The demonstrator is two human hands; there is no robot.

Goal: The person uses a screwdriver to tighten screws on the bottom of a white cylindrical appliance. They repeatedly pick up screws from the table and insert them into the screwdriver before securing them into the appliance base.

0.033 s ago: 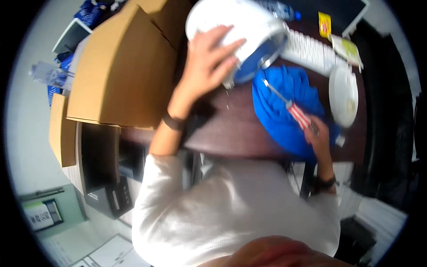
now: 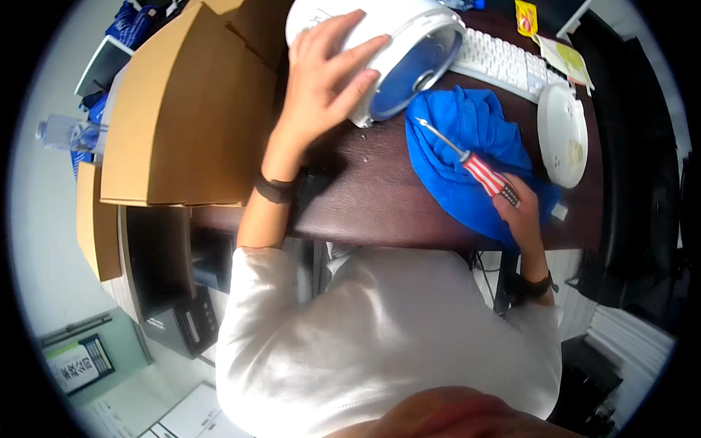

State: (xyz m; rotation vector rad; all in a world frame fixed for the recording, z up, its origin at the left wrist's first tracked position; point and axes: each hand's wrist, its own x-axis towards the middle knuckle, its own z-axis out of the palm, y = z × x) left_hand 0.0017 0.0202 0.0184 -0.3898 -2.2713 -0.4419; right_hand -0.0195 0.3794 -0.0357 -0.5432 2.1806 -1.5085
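Observation:
A white rounded appliance lies tipped at the far middle of the table, its dark blue, round-holed inside facing me. My left hand rests on its white side with the fingers spread. In my right hand is a screwdriver with a red-and-white striped handle, gripped at the handle's end. Its metal tip points far left, above a crumpled blue cloth. To the right of the cloth sits a round white cover, apart from both hands.
Large cardboard boxes stand on the left side of the table. Behind the cloth is a white keyboard, with a yellow packet and a pale green packet farther right. A black chair is at the right.
The whole view has shifted a little and grown sharper. Against the table, both hands, the appliance and the screwdriver show little change.

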